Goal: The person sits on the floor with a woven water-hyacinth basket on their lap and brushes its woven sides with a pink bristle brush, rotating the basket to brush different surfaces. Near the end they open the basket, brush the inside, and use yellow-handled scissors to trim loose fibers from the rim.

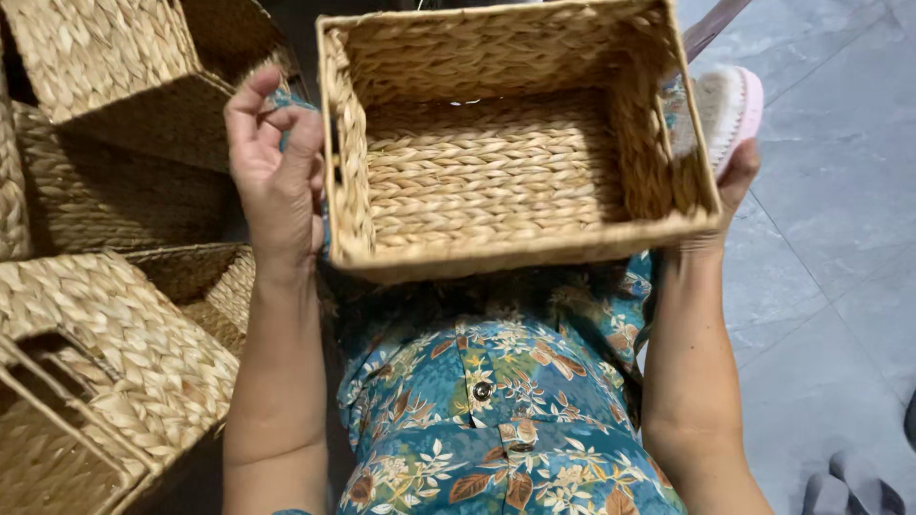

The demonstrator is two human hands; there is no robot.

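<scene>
We see the woven basket (515,143) held up between both hands. The left hand (277,172) presses flat on its side, fingers curled loosely. The right hand (730,191) grips the other side. More baskets (105,315) sit beyond the left hand

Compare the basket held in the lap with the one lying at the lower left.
The held basket sits with its opening up, its inside bare; the lower-left basket lies tipped on its side on the floor. The held one is gripped by the left hand and right hand; the other is untouched. Both are rectangular, woven from pale straw-coloured fibre.
</scene>
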